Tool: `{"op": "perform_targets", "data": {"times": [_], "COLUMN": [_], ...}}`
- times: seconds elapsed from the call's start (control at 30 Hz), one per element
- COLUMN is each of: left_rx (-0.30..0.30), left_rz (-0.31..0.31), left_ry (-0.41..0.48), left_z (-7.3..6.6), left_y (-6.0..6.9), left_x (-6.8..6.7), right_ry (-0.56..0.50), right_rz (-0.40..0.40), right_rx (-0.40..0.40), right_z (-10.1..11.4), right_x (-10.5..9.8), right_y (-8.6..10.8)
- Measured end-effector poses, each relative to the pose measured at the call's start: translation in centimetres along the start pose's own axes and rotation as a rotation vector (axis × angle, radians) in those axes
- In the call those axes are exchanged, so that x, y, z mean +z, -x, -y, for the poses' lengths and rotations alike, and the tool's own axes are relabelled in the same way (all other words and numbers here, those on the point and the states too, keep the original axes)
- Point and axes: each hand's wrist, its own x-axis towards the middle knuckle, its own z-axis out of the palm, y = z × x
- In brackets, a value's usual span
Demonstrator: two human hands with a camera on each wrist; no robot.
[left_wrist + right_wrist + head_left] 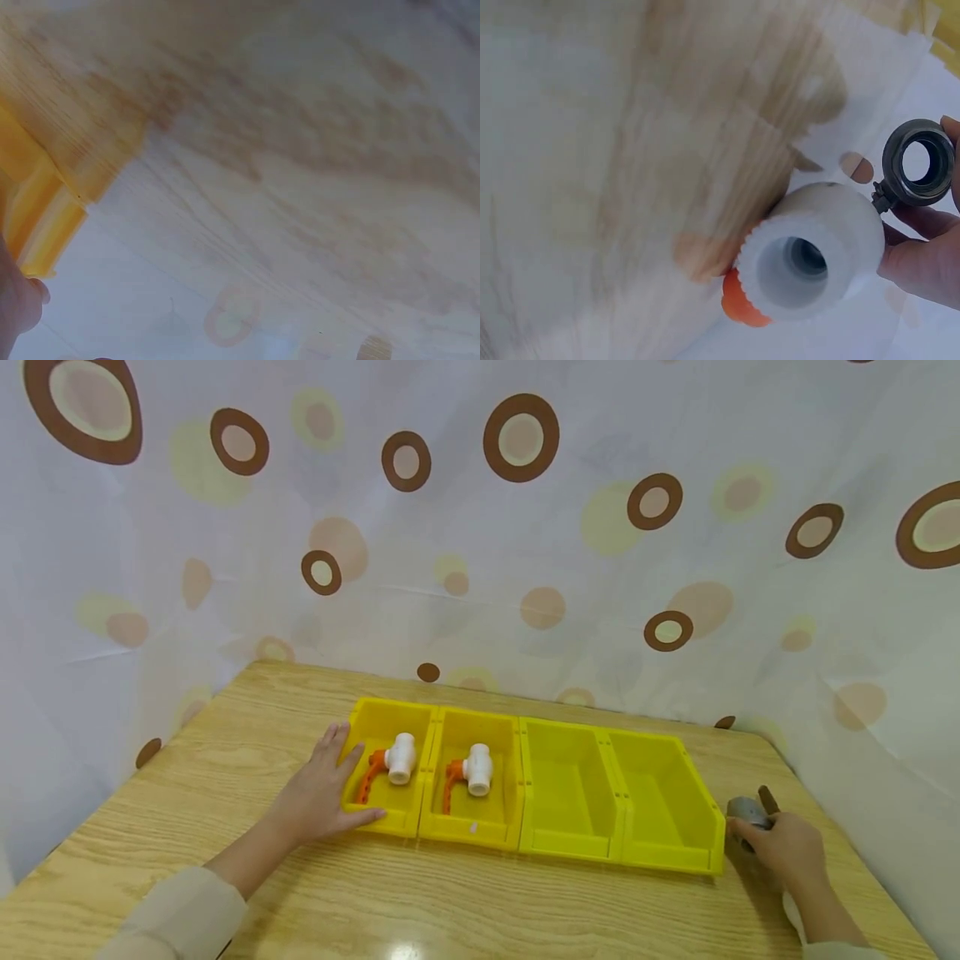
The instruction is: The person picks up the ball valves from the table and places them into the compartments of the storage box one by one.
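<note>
My left hand (315, 793) lies against the left end of a row of yellow bins (468, 832), fingers spread along the side and thumb at the front lip. A white ball valve (402, 758) with an orange handle lies in the leftmost bin, and a second white ball valve (478, 770) in the bin beside it. Right of the row, my right hand (795, 852) holds a grey pipe valve (748, 812); its round opening shows in the right wrist view. There, another white valve (817, 247) with an orange part appears close to the fingers; whether they touch it, I cannot tell.
The two right-hand bins (566, 793) hold nothing visible. All the bins stand joined on a wood-grain table (420, 902). A pale curtain (465, 527) with brown and yellow circles hangs behind and along the sides of the table.
</note>
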Motion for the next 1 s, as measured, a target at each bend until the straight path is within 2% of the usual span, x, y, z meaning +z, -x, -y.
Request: {"op": "perform_targets", "data": {"times": [0.3, 0.6, 1.0], "left_rx": [0.012, -0.015, 0.0], "left_rz": [-0.021, 0.021, -0.007], "left_ry": [-0.012, -0.001, -0.001], "left_z": [0.0, -0.1, -0.1], "left_y": [0.0, -0.1, -0.1], "left_x": [-0.3, -0.2, -0.1], "right_ry": [-0.02, -0.04, -0.131], "right_rz": [-0.09, -0.138, -0.228], "right_rx": [0.014, 0.017, 0.042], "right_z": [0.4, 2.1, 4.4], "right_x": [-0.9, -1.1, -1.4], "right_y": [-0.1, 0.4, 1.4]}}
